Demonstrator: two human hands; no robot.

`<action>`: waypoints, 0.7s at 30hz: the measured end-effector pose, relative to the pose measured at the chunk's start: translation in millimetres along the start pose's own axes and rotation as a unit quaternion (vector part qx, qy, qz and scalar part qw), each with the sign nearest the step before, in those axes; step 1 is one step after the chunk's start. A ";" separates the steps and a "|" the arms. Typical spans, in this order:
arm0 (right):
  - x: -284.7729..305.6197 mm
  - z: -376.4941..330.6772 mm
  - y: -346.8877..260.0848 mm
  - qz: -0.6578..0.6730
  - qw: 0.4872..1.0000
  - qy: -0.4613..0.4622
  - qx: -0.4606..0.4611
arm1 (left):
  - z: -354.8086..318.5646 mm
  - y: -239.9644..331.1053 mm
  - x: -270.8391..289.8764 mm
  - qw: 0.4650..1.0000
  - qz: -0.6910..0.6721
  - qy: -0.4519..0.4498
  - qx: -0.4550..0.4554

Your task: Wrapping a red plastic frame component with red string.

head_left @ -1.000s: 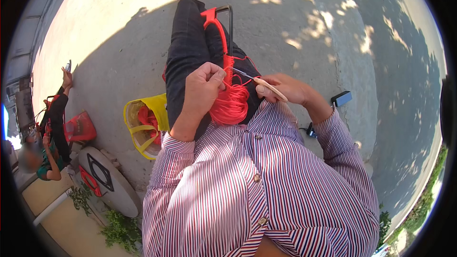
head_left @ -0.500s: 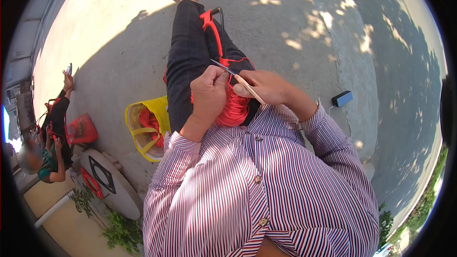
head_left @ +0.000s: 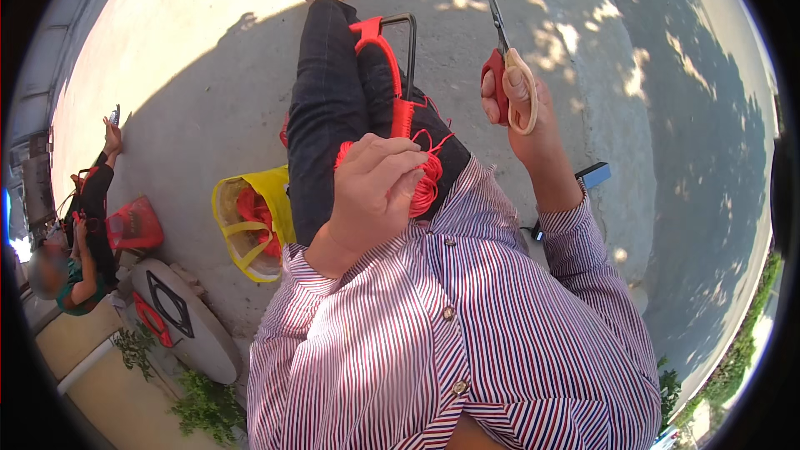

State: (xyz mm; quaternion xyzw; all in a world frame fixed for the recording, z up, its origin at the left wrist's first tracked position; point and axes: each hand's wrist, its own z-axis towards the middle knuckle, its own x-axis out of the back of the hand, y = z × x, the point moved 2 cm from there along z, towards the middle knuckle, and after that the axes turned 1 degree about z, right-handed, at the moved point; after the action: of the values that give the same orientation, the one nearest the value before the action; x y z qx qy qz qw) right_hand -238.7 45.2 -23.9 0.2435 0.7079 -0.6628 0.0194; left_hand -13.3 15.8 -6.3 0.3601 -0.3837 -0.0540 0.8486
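Note:
Across my dark trousers lies a dark metal frame (head_left: 412, 50), partly wrapped in red cord with a tightly bound stretch (head_left: 402, 119). A loose bundle of red cord (head_left: 427, 190) rests in my lap below it. Over this bundle, my left hand (head_left: 367, 187) is closed, thumb and fingers together at strands of the cord; its fingertips are partly hidden. Out to the right, my right hand (head_left: 533, 121) grips a pair of scissors (head_left: 505, 58) by one red and one cream handle loop. Their blades are together and point away from me, apart from the cord.
Left of my legs stands a yellow bag (head_left: 279, 200) with red material inside. A blue and black box (head_left: 595, 175) is on the concrete at right. Far left, another person (head_left: 82, 279) sits near a red bag (head_left: 135, 223) and a round slab (head_left: 204, 333) bearing frames.
My right hand has swung up and right, carrying the scissors away from the frame and cord. The metal frame has tilted slightly, while my left hand remains at the cord bundle.

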 end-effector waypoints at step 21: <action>-71.4 -38.8 30.2 -0.320 0.922 -0.209 0.066 | -146.5 -92.9 165.7 0.745 -0.229 0.429 0.456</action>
State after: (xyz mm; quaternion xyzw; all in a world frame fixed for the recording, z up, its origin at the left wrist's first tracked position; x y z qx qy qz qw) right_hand -153.2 59.2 -22.2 -0.1394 0.6828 -0.7145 -0.0619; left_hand 220.9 -29.9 -30.8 0.7668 0.1355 0.0950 0.6202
